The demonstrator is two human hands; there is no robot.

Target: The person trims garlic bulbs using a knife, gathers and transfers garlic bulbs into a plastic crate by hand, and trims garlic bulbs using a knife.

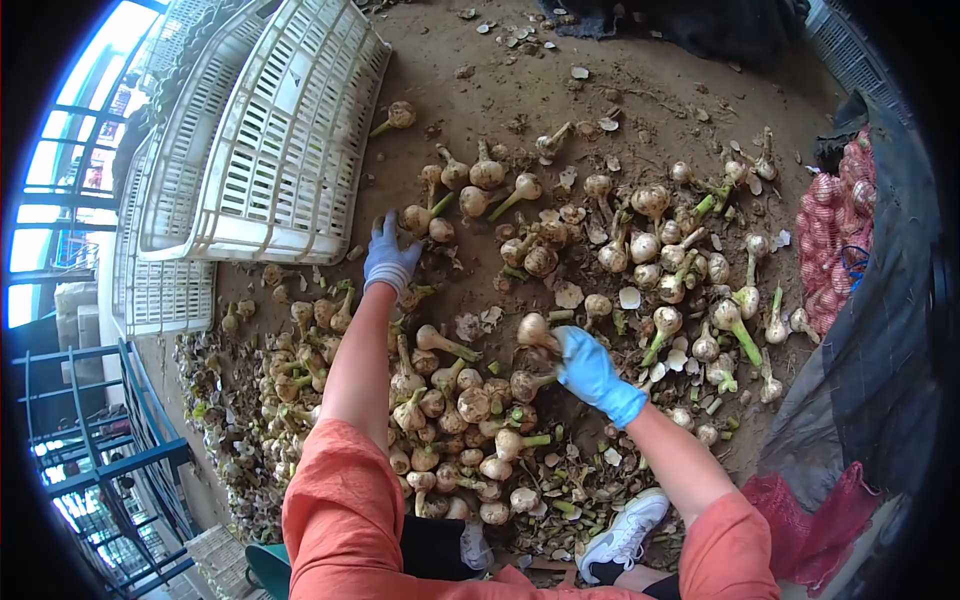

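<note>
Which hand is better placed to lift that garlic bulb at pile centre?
Right, probably. The right hand already touches the garlic bulb; the left hand is stretched away toward the white crate.

I see even daylight from windows (60, 180) at left (blown out), soft shadows, sharp centre, heavy fisheye warp, black corners.

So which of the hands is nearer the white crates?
Left. The left hand sits just below the white crates' edge; the right hand is farther off, among the garlic bulbs.
</note>
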